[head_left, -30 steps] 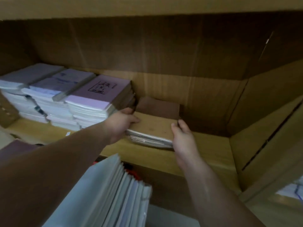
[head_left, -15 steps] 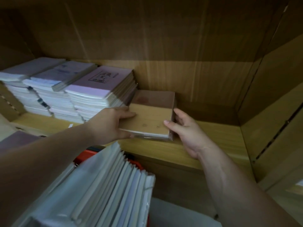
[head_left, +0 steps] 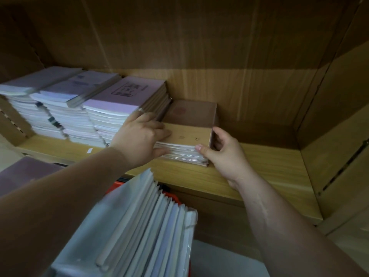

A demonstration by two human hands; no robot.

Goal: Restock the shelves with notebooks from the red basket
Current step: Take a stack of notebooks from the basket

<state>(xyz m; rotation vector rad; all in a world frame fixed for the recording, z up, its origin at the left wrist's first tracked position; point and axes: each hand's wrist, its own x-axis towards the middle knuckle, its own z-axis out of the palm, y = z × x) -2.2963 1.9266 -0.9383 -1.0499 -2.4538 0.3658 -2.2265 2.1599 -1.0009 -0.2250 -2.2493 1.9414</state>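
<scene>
Compared with half a second ago, the right hand (head_left: 225, 156) is now setting its thumb on the front right corner of the tan notebook stack (head_left: 187, 136), where earlier its fingers were lying flat along that side. The left hand (head_left: 137, 136) is staying at the stack's left end. The stack is lying flat on the wooden shelf (head_left: 263, 164), near the front edge and about the middle of the view. The right hand is gripping it, with its fingers (head_left: 218, 134) curling round the right side and the thumb pressing the page edges at the corner. The left hand is gripping it too, with its fingers (head_left: 159, 130) reaching over the cover and the thumb pushing against the front of the pages. At 12 o'clock from the stack a dark brown notebook (head_left: 191, 112) is lying just behind it, touching it or nearly so. At 9 to 10 o'clock three purple notebook stacks (head_left: 123, 96) are sitting side by side, taller than the tan one, and the nearest is touching the left hand's knuckles. A small white label (head_left: 90, 150) is lying on the shelf at 9 o'clock, in front of those stacks. At 6 o'clock, below the shelf edge, the red basket (head_left: 172, 195) is showing only a strip of its rim. The wrapped notebooks (head_left: 139, 226) are standing on edge in it and filling the lower middle of the view.
</scene>
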